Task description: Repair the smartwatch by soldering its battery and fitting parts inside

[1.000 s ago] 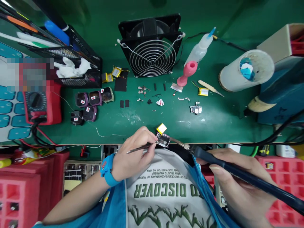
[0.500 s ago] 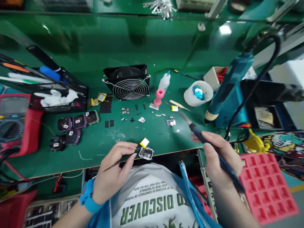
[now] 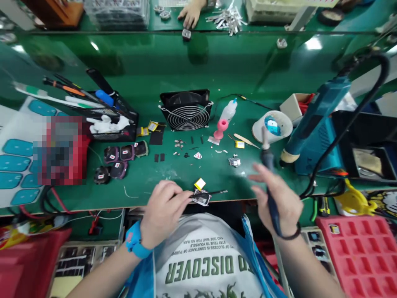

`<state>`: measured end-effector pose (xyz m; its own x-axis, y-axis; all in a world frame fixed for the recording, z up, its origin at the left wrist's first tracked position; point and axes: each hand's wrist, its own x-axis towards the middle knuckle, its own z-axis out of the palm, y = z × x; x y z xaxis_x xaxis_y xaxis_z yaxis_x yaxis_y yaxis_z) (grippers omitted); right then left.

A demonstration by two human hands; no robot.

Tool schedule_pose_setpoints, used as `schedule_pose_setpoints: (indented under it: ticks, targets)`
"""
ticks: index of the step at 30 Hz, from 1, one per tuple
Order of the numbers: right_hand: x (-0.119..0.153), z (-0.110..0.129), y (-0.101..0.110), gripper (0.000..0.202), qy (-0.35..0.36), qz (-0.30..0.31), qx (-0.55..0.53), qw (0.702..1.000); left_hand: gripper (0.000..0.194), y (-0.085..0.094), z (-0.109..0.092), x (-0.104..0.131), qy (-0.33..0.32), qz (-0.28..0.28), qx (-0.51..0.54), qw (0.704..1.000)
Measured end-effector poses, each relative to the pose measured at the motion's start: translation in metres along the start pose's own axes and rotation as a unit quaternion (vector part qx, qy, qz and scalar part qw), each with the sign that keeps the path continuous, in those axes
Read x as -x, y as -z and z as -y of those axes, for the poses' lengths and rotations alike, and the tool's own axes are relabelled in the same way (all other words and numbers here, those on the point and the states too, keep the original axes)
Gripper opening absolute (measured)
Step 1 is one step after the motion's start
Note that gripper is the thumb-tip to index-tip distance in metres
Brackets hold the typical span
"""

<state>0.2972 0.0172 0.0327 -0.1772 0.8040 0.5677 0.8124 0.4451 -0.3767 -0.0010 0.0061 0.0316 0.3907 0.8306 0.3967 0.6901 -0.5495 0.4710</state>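
Note:
My left hand [image 3: 167, 211] pinches thin black tweezers [image 3: 218, 192] at the front edge of the bench. The tweezers lie level across a small opened watch-like case [image 3: 203, 200], their far end pointing right. A yellow and white battery [image 3: 200, 183] sits against the upper side of the case. Over to the right, my right hand [image 3: 281, 203] is closed round the dark handle of a soldering iron [image 3: 269, 165]. Its metal tip points up in front of the white tub [image 3: 257, 131], and the index finger is partly stretched out. My left fingers hide the tweezers' near end.
Behind the case lie small loose parts, a circuit board [image 3: 235, 162] and another battery [image 3: 239, 144]. A fan [image 3: 189, 116], a pink-based bottle [image 3: 228, 111] and a teal tool in its stand [image 3: 319, 111] stand farther back. Dark watch cases [image 3: 118, 169] lie left. Another person's hand [image 3: 191, 14] rests beyond.
The tweezers, which pointed back over my left hand, now reach right across the case. My right hand has turned the soldering iron more upright, its tip beside the tub. The whole view has shifted.

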Motion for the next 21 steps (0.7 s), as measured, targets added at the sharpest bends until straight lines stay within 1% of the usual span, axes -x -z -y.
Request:
schedule_pose_setpoints:
  ticks: [2,4,6,8,9,11,12,13,14,15,16,18,19,21]
  targets:
    - [0.005,0.023,-0.007,0.032,0.074,0.064,-0.098,0.99,0.012,-0.008,-0.01,0.002,-0.02,0.014,-0.009,1.0]
    - [0.01,0.041,-0.015,0.02,0.116,0.102,-0.169,0.973,0.012,-0.016,-0.02,0.003,-0.014,0.025,-0.008,1.0]
    - [0.016,0.049,-0.022,0.018,0.118,0.114,-0.204,0.965,0.012,-0.019,-0.026,0.003,-0.004,0.025,-0.002,1.0]
    - [0.022,0.045,-0.027,0.018,0.106,0.108,-0.209,0.966,0.014,-0.014,-0.022,0.003,0.0,0.017,-0.001,1.0]
    - [0.025,0.039,-0.028,0.018,0.099,0.1,-0.202,0.969,0.018,-0.009,-0.016,0.003,0.001,0.012,-0.005,1.0]
    - [0.028,0.023,-0.028,0.018,0.082,0.076,-0.161,0.981,0.025,0.009,0.003,0.007,0.003,0.005,-0.025,1.0]
    - [0.029,0.015,-0.027,0.018,0.077,0.066,-0.132,0.986,0.026,0.02,0.015,0.01,0.002,0.014,-0.036,0.999]
    - [0.029,0.007,-0.026,0.018,0.075,0.057,-0.104,0.99,0.023,0.03,0.027,0.014,0.002,0.036,-0.041,0.998]
    - [0.028,0.002,-0.025,0.017,0.077,0.049,-0.076,0.993,0.018,0.04,0.04,0.018,0.006,0.06,-0.043,0.997]
    - [0.027,-0.001,-0.024,0.016,0.081,0.041,-0.052,0.994,0.013,0.048,0.051,0.023,0.007,0.073,-0.045,0.996]
    - [0.026,-0.001,-0.023,0.015,0.086,0.036,-0.033,0.995,0.013,0.054,0.06,0.027,0.009,0.078,-0.049,0.996]
    - [0.024,0.009,-0.025,0.015,0.095,0.039,-0.02,0.994,0.014,0.059,0.071,0.034,0.026,0.076,-0.06,0.995]
    - [0.024,0.017,-0.028,0.015,0.099,0.046,-0.027,0.994,0.014,0.057,0.073,0.036,0.038,0.068,-0.062,0.995]
    - [0.024,0.037,-0.036,0.014,0.102,0.073,-0.05,0.991,0.014,0.05,0.069,0.036,0.067,0.049,-0.053,0.995]
